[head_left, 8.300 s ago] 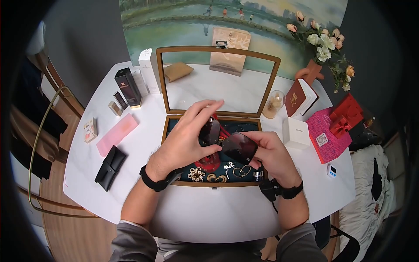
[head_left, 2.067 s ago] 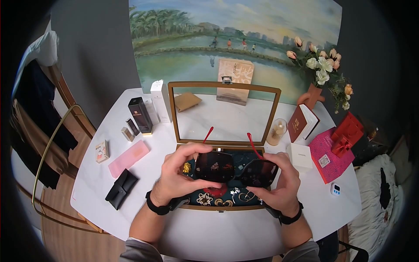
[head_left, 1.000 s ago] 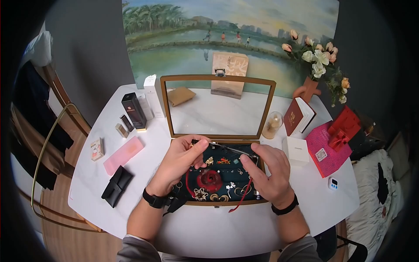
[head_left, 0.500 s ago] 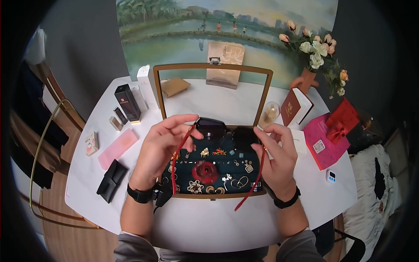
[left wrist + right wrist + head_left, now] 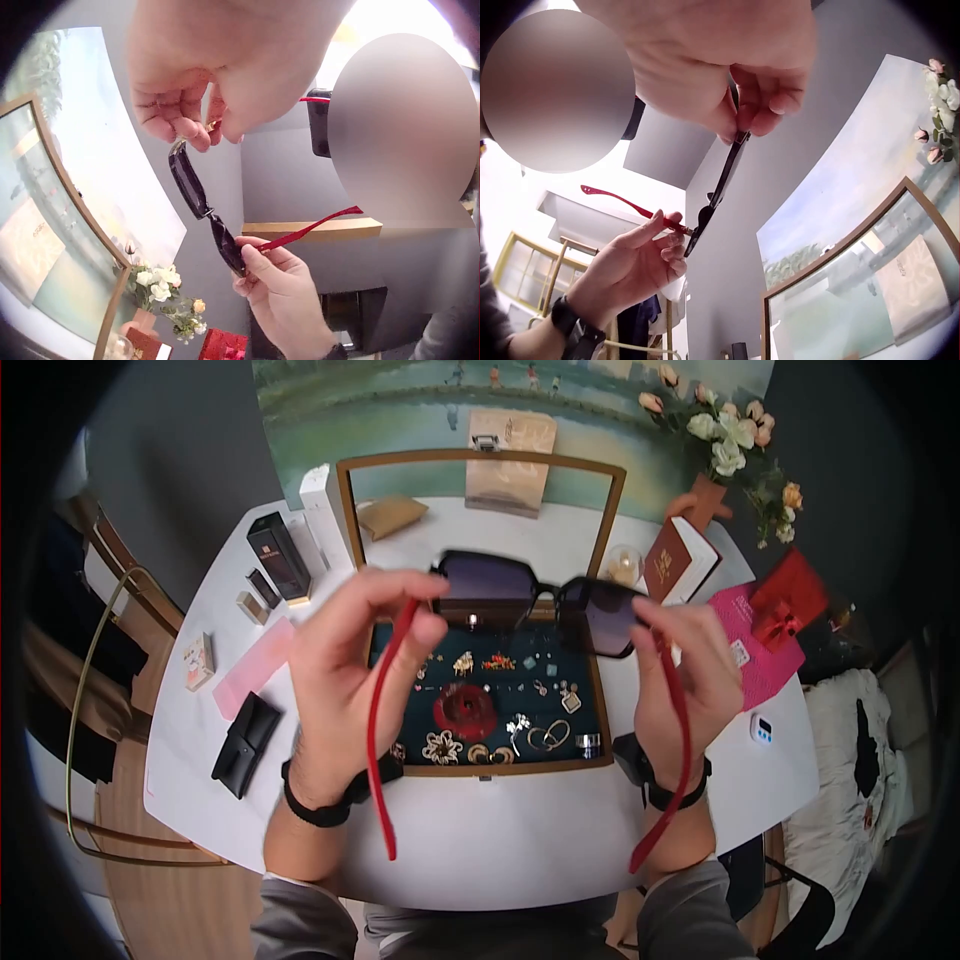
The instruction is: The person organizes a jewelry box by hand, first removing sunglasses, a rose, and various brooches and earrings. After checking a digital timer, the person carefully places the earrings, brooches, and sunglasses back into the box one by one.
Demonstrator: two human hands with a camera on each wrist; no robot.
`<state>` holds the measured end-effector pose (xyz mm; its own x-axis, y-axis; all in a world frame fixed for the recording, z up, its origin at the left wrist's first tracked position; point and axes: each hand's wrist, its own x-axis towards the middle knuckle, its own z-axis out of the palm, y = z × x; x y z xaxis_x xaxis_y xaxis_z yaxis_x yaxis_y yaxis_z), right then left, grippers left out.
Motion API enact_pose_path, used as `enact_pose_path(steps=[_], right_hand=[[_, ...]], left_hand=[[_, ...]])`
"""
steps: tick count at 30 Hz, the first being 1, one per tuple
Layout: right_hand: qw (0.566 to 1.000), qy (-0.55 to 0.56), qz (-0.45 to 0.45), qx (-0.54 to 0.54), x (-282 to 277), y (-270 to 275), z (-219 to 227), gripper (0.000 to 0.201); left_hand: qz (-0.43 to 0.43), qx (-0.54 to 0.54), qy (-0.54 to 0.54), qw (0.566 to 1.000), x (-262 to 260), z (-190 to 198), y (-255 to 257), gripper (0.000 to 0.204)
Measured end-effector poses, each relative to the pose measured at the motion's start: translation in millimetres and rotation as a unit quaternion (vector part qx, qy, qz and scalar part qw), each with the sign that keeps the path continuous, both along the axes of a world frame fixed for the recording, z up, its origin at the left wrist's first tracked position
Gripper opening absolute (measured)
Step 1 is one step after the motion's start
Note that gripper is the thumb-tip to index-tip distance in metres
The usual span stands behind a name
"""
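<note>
two red temples (image 5: 373, 760) of the sunglasses (image 5: 487, 578) point toward six o'clock. the left hand (image 5: 345, 680) has its grip clamped on the nine o'clock end, the right hand (image 5: 690, 685) on the three o'clock end, raised over the open jewelry box (image 5: 500, 771). a black pouch (image 5: 246, 745) lies on the bench (image 5: 450, 840) at the box's nine o'clock.

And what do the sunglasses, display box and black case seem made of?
Sunglasses: probably plastic, smooth and shiny along the red arms.
Jewelry display box: likely satin-finished wood, from its brown frame; the clear lid pane may be glass or acrylic.
Black case: real or imitation leather, given its soft sheen and folded shape.
</note>
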<state>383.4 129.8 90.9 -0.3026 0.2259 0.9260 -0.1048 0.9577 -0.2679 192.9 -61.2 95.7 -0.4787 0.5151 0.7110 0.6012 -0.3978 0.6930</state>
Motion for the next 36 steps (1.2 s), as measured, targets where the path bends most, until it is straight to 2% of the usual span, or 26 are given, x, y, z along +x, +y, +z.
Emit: enact_pose_path(steps=[2,4,7,11,14,16,18,19,20,22,23,24,27,29,33,35,36], right_hand=[[0.999,-0.018,-0.037,-0.003,5,-4,6,0.031],[0.999,0.021,-0.041,0.004,3,-1,2,0.033],[0.998,0.047,-0.048,0.000,5,5,-1,0.035],[0.997,0.031,-0.063,-0.015,12,9,2,0.033],[0.997,0.029,-0.045,-0.059,18,12,5,0.030],[0.994,0.090,-0.038,-0.048,14,19,1,0.030],[0.991,0.120,-0.048,-0.024,13,25,3,0.030],[0.988,0.142,-0.034,-0.051,13,25,2,0.029],[0.987,0.151,-0.041,-0.046,13,28,2,0.029],[0.985,0.150,-0.050,-0.064,17,29,4,0.029],[0.985,0.150,-0.050,-0.064,17,29,4,0.029],[0.983,0.155,-0.062,-0.080,18,29,3,0.028],[0.978,0.167,-0.074,-0.103,18,29,3,0.029],[0.976,0.176,-0.073,-0.110,18,30,3,0.029],[0.973,0.190,-0.081,-0.105,18,31,3,0.028],[0.972,0.195,-0.080,-0.099,17,33,3,0.028],[0.972,0.198,-0.080,-0.098,17,33,3,0.028]], left_hand=[[0.024,0.011,0.050,0.998,-2,8,5,0.022],[0.019,0.033,0.080,0.996,-3,17,8,0.021],[0.020,0.032,0.205,0.978,-7,34,11,0.027],[0.037,0.059,0.237,0.969,-2,47,23,0.027],[0.034,0.069,0.248,0.966,-2,53,32,0.026],[0.024,0.070,0.246,0.966,-3,48,42,0.023],[0.049,0.134,0.133,0.981,-2,31,56,0.022],[0.038,-0.001,0.262,0.964,3,62,44,0.022],[0.038,-0.001,0.262,0.964,-4,58,49,0.022],[-0.093,0.100,0.174,0.975,-16,53,66,0.022],[0.008,0.062,0.251,0.966,0,56,61,0.022],[0.007,0.063,0.251,0.966,3,56,63,0.022],[-0.012,0.070,0.229,0.971,8,57,68,0.022],[-0.057,0.096,0.215,0.970,10,57,71,0.021],[-0.096,0.130,0.247,0.955,0,53,79,0.021],[-0.115,0.134,0.172,0.969,-7,49,84,0.021],[-0.115,0.134,0.172,0.969,-5,49,82,0.021]])
